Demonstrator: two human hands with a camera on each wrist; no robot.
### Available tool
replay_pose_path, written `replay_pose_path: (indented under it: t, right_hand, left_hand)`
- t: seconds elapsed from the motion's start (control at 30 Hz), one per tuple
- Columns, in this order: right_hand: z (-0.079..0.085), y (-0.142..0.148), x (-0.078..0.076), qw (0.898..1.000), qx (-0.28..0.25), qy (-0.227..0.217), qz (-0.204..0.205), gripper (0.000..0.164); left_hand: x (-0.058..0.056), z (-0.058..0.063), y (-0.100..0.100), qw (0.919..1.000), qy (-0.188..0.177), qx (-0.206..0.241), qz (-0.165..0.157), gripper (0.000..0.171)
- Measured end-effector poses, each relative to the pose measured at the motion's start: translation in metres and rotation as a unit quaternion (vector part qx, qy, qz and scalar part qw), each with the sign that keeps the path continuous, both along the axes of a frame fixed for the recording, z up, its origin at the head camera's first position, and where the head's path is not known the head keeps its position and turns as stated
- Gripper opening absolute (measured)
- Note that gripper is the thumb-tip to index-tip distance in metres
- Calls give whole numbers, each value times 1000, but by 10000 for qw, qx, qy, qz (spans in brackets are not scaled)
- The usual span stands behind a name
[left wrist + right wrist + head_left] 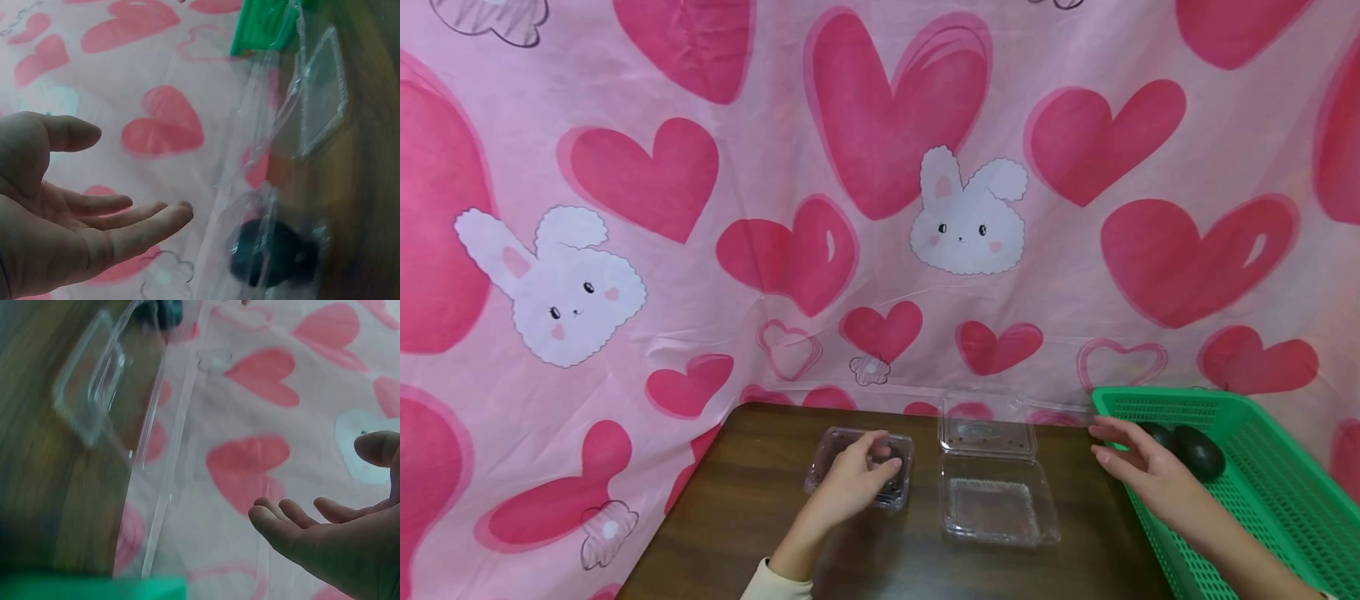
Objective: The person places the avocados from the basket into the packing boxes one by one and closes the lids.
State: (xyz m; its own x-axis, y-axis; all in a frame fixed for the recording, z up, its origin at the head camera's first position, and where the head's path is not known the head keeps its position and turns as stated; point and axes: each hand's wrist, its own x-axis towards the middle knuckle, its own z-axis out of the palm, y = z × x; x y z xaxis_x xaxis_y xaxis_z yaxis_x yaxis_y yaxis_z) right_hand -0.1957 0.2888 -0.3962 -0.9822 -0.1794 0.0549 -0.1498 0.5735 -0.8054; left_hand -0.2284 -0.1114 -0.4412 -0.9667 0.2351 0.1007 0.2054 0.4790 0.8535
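Observation:
My left hand (pixel 855 477) is above a clear plastic clamshell box (pixel 822 461) with something dark inside. In the left wrist view that box shows a dark, rounded thing (pixel 253 253) through its plastic. The left fingers (pixel 147 234) are spread with nothing between them. My right hand (pixel 1150 469) hovers over the near-left rim of a green plastic basket (pixel 1292 467), its fingers (pixel 275 525) relaxed and holding nothing. Beside it, two dark oval fruits, avocado-like, lie in the basket, the nearer fruit (pixel 1198 453) in plain sight and the other partly hidden by that hand.
Between the hands a second clear clamshell box (pixel 998 508) lies with its lid (pixel 987 427) raised, leaning toward the backdrop. Both boxes stand on a dark wooden table (pixel 722 517). A pink cloth (pixel 880 292) with hearts and rabbits hangs behind and to the left.

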Motion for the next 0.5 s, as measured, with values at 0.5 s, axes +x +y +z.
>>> replay_pose_path:
  t: [0.5]
  right_hand:
    - [-15, 71, -21, 9990, 444, 10, -93, 68]
  left_hand:
    - [-8, -30, 38, 9981, -478, -286, -270, 55]
